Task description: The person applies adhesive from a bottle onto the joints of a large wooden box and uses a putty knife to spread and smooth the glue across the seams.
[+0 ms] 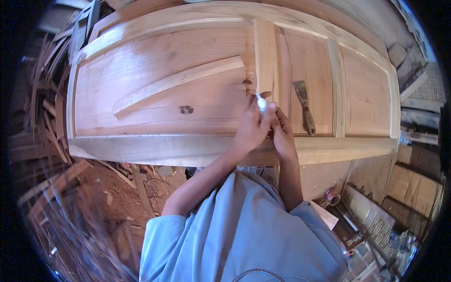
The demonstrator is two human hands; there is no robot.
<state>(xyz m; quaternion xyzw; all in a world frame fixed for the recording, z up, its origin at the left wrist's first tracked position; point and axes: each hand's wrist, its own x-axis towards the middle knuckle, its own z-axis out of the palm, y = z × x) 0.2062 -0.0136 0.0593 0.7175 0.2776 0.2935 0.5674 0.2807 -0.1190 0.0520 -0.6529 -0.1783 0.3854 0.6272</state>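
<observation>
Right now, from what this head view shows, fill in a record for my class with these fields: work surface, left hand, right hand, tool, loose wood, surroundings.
Work surface: panelled wooden piece, lying flat
Left hand: fingers closed on a small white object
Right hand: close beside the left, fingers bent; whether it grips anything is unclear
Tool: scraper, lying right of the hands
Loose wood: pale strip, lying aslant left of the hands
Surroundings: wood scraps heaped at far left

A woodworking shop; a panelled door (pixel 155 51) lies flat; scraper (pixel 304 104) on it; scrap timber (pixel 60 117) heaped leftward.
</observation>
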